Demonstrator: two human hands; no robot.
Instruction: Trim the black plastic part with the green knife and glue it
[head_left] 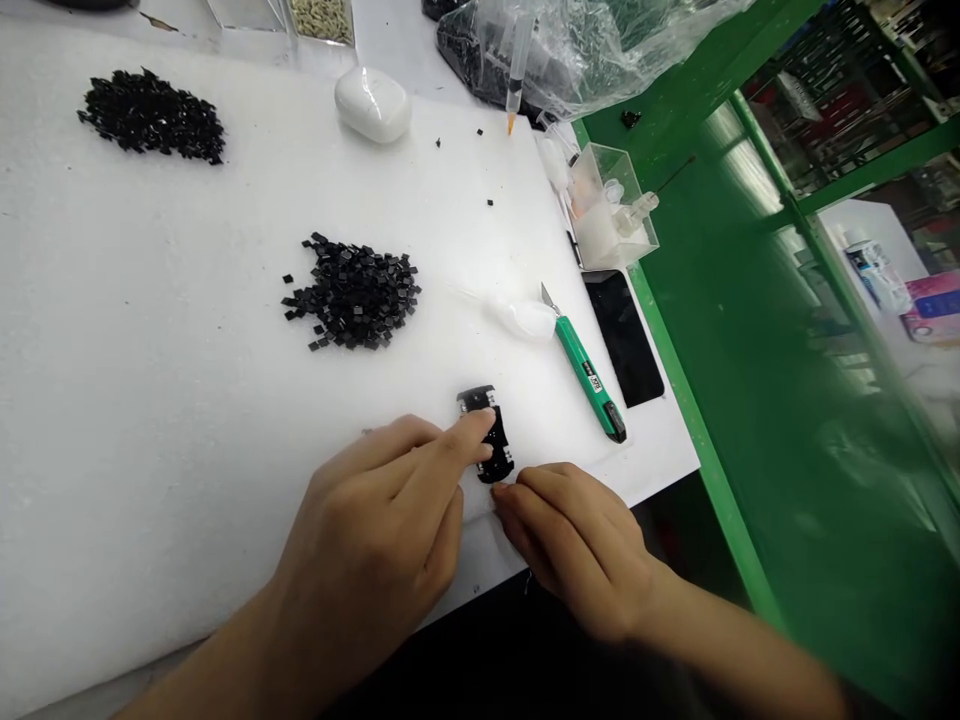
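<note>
A small black fixture [484, 415] with metal clips lies near the front edge of the white work mat [187, 330]. My left hand [382, 520] rests on the mat, its index finger stretched out and pressing on the fixture, the other fingers curled. My right hand [574, 545] sits just below the fixture with its fingertips pinched together at the lower end; what they hold, if anything, is too small to see.
Two heaps of small black square parts [352, 295] [154, 115] lie on the mat. A green craft knife [585, 365], a dark phone [622, 335], a clear box of dispensing tips [611, 205], a white case [373, 103], a syringe [517, 65] and a plastic bag [592, 45] stand to the right and back. Green shelving [750, 300] borders the right side.
</note>
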